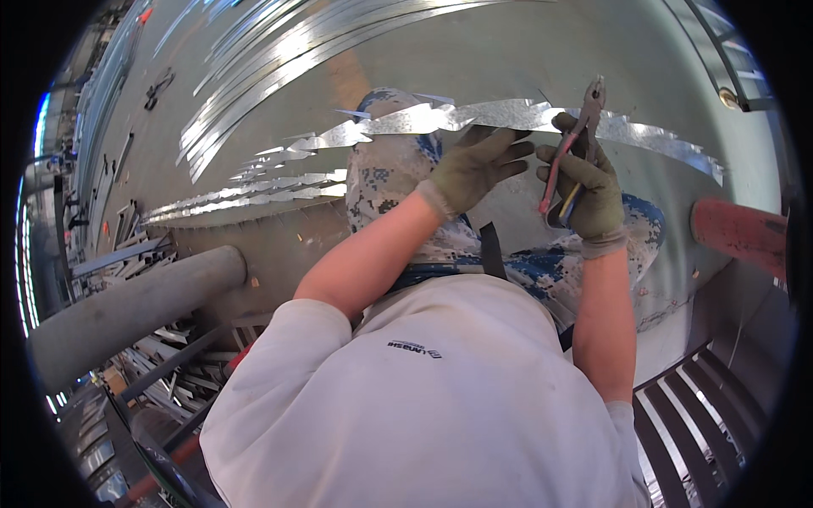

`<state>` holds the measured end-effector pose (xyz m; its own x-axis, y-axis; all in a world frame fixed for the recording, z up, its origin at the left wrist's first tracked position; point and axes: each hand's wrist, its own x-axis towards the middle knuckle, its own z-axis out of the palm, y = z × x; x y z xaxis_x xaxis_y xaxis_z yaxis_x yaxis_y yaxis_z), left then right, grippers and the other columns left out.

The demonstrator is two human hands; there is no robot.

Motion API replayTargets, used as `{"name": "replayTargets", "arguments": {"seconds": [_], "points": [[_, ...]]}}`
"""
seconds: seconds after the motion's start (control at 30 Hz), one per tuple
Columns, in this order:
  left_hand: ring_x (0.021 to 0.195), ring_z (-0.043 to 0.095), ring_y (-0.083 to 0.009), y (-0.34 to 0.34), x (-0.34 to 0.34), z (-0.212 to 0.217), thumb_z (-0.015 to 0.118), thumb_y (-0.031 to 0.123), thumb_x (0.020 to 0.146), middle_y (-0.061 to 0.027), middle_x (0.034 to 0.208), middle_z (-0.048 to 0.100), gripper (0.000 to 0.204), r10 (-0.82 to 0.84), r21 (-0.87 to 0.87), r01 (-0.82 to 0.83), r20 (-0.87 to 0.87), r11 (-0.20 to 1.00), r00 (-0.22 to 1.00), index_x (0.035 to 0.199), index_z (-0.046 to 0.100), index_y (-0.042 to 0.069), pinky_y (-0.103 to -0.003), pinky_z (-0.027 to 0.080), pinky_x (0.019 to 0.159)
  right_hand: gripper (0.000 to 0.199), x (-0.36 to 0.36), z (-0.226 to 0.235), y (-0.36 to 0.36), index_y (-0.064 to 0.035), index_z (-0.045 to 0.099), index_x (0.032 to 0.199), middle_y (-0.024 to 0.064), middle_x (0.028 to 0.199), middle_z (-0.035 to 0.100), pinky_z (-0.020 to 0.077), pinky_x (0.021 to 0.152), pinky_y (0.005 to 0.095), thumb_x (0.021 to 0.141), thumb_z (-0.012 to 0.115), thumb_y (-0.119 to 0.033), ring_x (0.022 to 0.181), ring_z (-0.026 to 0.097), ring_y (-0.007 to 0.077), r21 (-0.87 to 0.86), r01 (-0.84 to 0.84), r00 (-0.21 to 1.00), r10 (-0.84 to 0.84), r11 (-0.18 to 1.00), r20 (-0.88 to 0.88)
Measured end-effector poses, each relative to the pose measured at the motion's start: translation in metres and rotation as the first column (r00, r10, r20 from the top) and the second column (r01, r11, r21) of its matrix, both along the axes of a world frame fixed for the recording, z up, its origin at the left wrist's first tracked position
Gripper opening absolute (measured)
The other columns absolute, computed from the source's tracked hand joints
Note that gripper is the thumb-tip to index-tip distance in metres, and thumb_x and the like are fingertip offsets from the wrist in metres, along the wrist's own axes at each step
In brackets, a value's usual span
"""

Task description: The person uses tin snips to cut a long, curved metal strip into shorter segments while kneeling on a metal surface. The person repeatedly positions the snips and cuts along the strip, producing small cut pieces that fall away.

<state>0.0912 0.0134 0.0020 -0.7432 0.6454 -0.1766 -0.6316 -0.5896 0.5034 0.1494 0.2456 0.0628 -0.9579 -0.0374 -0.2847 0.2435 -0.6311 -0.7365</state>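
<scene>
A long, shiny sheet-metal strip (pixel 500 114) with notched, overlapping segments stretches across my lap. Just under its middle is my left hand (pixel 478 169) in a dull green work glove, fingers stretched out to the right and apart; whether it touches the strip I cannot tell. Closed around a pair of pliers (pixel 590 106) with worn red handles is my gloved right hand (pixel 595 190). The jaws point up and away, overlapping the strip's right part. A yellow and blue piece (pixel 572 201) shows at that palm, partly hidden by the fingers.
Many bright metal strips (pixel 271 72) lie on the floor ahead and left. More notched strips (pixel 254 193) sit left of my knee. A thick grey cylinder (pixel 140 296) is at left, a red cylinder (pixel 737 233) at right. Metal offcuts (pixel 174 372) fill the lower left; a slatted rack (pixel 703 415) stands lower right.
</scene>
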Motion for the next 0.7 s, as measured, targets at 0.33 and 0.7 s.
{"name": "replayTargets", "arguments": {"seconds": [0.33,0.7], "points": [[0.127,0.073,-0.0259,0.022,-0.026,0.013,0.062,0.037,0.117,-0.0129,0.133,0.073,0.042,0.219,-0.284,-0.256,-0.155,0.924,0.963,0.146,0.062,0.007,-0.042,0.064,0.11,0.062,0.003,-0.001,-0.013,0.0036,0.053,0.159,0.014,0.146,0.066,0.0677,0.093,0.0406,0.101,0.072,-0.005,0.116,0.077,0.0275,0.064,-0.051,0.997,0.047,0.997,0.064],[0.122,0.074,-0.0261,0.027,-0.043,-0.013,0.062,0.029,0.117,-0.0084,0.153,0.061,0.041,0.01,-0.339,-0.045,-0.105,0.94,0.994,0.153,0.061,0.01,-0.038,0.066,0.104,0.063,-0.003,-0.021,-0.009,-0.0019,0.048,0.163,0.0174,0.129,0.074,0.0665,0.093,0.0402,0.104,0.07,-0.007,0.111,0.077,0.0272,-0.015,-0.037,0.999,0.038,0.999,0.035]]}}
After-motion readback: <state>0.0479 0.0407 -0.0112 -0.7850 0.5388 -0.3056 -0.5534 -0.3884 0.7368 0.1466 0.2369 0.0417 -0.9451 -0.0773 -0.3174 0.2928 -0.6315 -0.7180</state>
